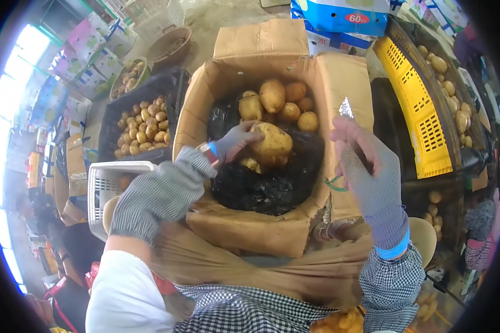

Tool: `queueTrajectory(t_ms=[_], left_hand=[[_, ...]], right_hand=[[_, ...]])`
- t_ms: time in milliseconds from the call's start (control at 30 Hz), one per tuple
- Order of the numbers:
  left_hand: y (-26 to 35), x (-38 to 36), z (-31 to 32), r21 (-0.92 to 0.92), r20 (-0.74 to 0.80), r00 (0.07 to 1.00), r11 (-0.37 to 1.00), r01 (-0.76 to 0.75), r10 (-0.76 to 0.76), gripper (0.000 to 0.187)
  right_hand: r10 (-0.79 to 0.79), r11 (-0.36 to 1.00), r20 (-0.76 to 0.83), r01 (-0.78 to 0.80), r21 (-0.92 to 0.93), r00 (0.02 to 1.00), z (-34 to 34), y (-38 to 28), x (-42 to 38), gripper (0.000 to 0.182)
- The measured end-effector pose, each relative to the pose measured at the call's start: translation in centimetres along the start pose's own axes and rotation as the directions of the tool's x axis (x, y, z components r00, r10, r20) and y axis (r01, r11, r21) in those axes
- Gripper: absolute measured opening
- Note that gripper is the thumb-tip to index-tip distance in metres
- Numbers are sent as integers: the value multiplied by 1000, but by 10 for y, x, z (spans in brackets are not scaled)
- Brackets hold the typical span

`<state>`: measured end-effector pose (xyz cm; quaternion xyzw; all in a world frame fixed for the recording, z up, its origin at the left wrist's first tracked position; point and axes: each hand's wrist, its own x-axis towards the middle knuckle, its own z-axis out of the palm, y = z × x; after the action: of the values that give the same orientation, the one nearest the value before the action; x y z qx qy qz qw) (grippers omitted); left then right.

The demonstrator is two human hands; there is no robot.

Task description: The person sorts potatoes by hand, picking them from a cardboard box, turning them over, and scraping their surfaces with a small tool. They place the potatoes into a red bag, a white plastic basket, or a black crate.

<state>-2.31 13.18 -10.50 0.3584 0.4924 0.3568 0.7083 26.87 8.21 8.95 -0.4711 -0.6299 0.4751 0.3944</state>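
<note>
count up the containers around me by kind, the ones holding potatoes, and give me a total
Cardboard box, where the left hand grips a potato: 1
Black crates: 2
Round bowl: 1
Total: 4
The right hand holds a small blade.

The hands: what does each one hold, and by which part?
The left hand grips a large potato by its left side, inside the cardboard box. The right hand holds a small blade by its lower end.

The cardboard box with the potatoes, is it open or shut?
Open. The cardboard box's flaps are folded outward, showing potatoes on a black liner, and the left hand reaches inside, gripping a big potato.
</note>
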Motion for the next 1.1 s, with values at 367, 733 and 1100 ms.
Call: queueTrajectory(t_ms=[367,733,1100], left_hand=[[41,-142,50,-185,98,982,973,-141,161,56],[19,-121,45,104,-26,899,896,-433,437,53],[-8,-104,41,-167,-66,919,903,-395,390,60]], right_hand=[[443,825,495,-556,101,747,62,39,0,85],[151,850,364,-309,427,919,86,68,-14,81],[36,999,273,-43,20,961,87,83,-21,80]])
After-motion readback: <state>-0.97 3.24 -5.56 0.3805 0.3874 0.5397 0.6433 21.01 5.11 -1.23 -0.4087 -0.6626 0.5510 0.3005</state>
